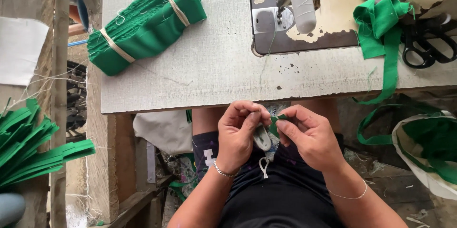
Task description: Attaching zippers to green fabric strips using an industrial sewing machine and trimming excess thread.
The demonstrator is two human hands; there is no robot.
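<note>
Both forearms are brought in from the bottom edge and angled toward each other over the lap, wrists bent so the hands meet just below the table edge. On the left hand a thin bracelet is worn at the wrist; its fingers are curled inward, thumb and forefinger pressed together on a small pale tool, which is held upright between the two hands. The right hand is turned palm-in, with a fine band at the wrist; its thumb and forefinger are pinched narrowly on a small green fabric piece, and that scrap is kept right at the fingertips, touching the tool's upper end. What kind of tool it is cannot be told, as most of it is covered by fingers.

Just beyond the grip, the grey table is spread. Up and to the left of the hands, a tied bundle of green fabric is laid at an angle. Straight above the grip, the sewing machine is set into the top. Up and to the right, a folded green strip is draped over the edge beside black scissors. Far left, loose green strips are fanned out; far right, a white bag with green fabric is seen.
</note>
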